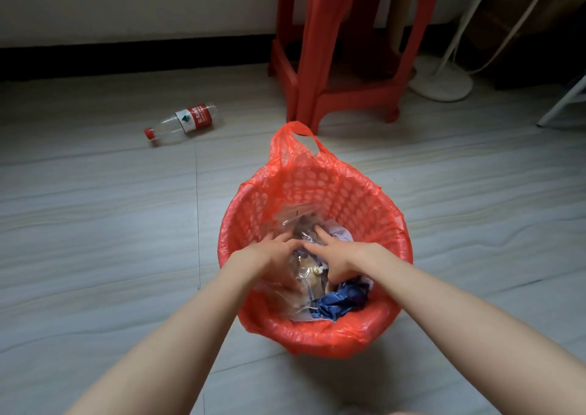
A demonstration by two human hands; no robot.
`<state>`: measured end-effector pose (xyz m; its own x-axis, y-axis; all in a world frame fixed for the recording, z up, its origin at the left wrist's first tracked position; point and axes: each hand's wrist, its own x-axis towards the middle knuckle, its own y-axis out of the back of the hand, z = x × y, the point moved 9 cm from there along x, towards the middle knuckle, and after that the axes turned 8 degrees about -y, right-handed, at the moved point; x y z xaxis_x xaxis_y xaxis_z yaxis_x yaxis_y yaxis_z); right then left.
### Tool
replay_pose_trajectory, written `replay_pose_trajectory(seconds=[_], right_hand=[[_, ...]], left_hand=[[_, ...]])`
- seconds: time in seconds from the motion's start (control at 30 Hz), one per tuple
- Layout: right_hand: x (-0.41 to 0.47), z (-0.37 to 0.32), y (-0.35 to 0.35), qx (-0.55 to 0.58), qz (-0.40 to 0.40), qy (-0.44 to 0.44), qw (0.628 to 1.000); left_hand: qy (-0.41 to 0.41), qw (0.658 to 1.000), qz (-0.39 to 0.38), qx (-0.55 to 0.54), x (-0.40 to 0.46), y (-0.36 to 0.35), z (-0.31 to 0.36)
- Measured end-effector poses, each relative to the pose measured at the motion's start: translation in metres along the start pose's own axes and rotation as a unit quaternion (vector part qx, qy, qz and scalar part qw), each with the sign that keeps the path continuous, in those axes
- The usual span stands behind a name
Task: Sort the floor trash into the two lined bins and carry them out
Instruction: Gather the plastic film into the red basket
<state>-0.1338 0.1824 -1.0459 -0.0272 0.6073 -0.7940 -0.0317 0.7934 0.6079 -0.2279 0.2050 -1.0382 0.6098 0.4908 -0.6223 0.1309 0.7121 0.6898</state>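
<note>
A lined bin point(317, 335) sits on the floor point(95, 224) at centre; both hands reach into it from six o'clock, left hand point(272, 253) beside right hand point(336, 259), on crumpled wrappers point(342, 300); a bottle point(184, 123) lies at ten o'clock; a stool point(342, 66) stands at twelve o'clock, a fan base point(444, 81) at two o'clock.

bin liner point(393, 224): thin red plastic, crinkled, glossy
bottle point(182, 123): clear plastic, glossy red label
stool point(336, 50): red moulded plastic, smooth
floor point(95, 208): grey tile, smooth, slight sheen
</note>
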Motion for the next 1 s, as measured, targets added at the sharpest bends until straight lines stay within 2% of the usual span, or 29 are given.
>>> replay_pose_trajectory(seconds=[0.27,0.37,0.47,0.53,0.6,0.77,0.9,1.0], right_hand=[[-0.029,0.008,0.035,0.075,0.023,0.032,0.996],[-0.045,0.012,0.051,0.123,0.061,0.042,0.990],[-0.056,0.020,0.072,0.199,0.126,0.060,0.970],[-0.062,0.034,0.090,0.289,0.204,0.067,0.933],[-0.068,0.055,0.107,0.394,0.272,0.067,0.875],[-0.077,0.119,0.127,0.599,0.339,0.075,0.721],[-0.065,0.182,0.116,0.635,0.377,0.022,0.673],[-0.029,0.230,0.083,0.627,0.368,-0.047,0.685]], left_hand=[[-0.001,0.999,-0.028,0.018,-0.021,0.000,0.010],[-0.010,0.999,0.036,0.020,-0.023,0.016,0.016],[-0.018,0.984,0.167,0.066,-0.034,0.048,0.031],[-0.029,0.963,0.255,0.082,-0.044,0.070,0.044],[-0.044,0.942,0.321,0.086,-0.048,0.086,0.053],[-0.107,0.912,0.382,0.100,-0.031,0.108,0.079],[-0.137,0.909,0.369,0.139,0.005,0.118,0.107],[-0.141,0.924,0.319,0.155,0.044,0.115,0.123]])
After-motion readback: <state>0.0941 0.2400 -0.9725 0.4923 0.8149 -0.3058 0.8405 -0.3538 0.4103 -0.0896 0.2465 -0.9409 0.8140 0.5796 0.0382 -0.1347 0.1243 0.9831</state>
